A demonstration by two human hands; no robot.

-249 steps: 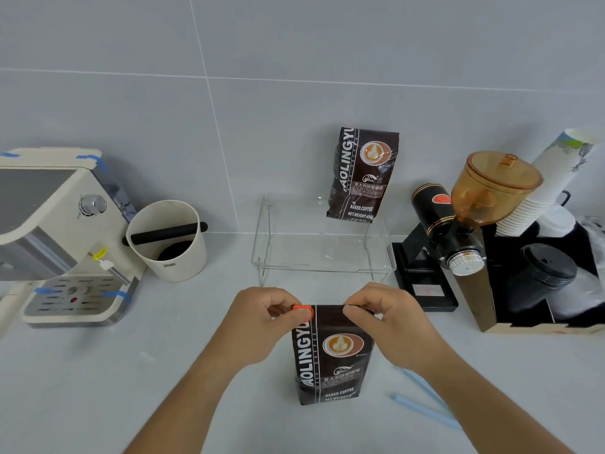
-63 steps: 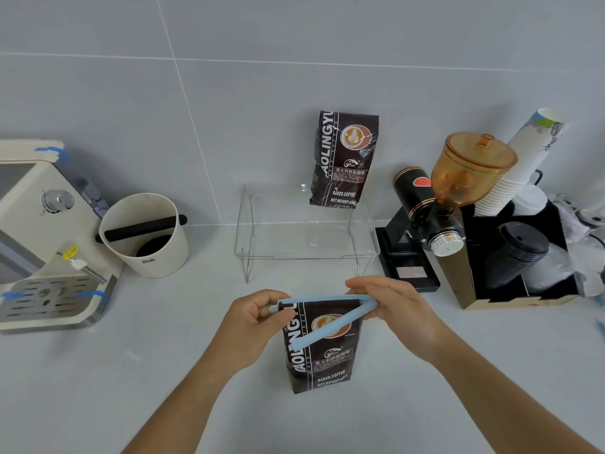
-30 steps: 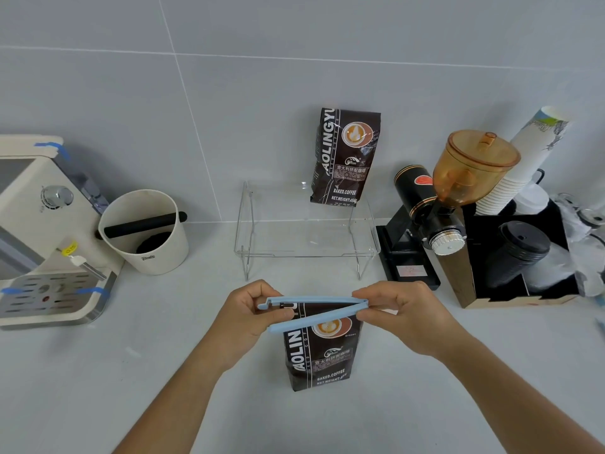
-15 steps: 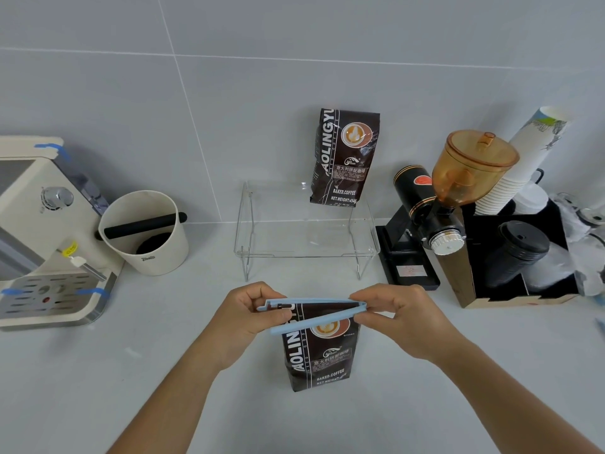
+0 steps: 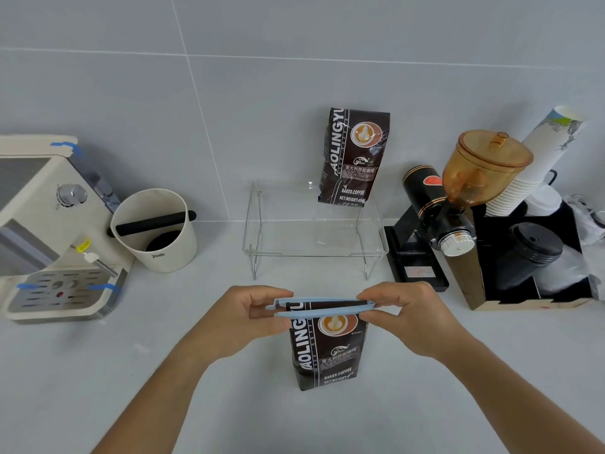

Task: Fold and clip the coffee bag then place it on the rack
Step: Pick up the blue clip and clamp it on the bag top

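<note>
A dark brown coffee bag (image 5: 327, 348) stands upright on the grey counter in front of me, its top folded over. A long light-blue clip (image 5: 322, 307) straddles that fold, its two arms nearly closed with a narrow gap at the left end. My left hand (image 5: 248, 319) pinches the clip's left end and my right hand (image 5: 409, 314) pinches its right end. Behind stands a clear acrylic rack (image 5: 314, 253), and a second coffee bag (image 5: 355, 157) stands on its back right, leaning on the wall.
A cream espresso machine (image 5: 49, 231) and a white knock box (image 5: 157, 231) stand at the left. A black grinder with an amber hopper (image 5: 458, 191), stacked paper cups (image 5: 540, 165) and a box of black lids (image 5: 530, 257) crowd the right.
The clip's lower arm has swung up toward the upper one, so the clip has gone from wide apart to almost closed over the bag's fold. Both hands stayed at the ends.
</note>
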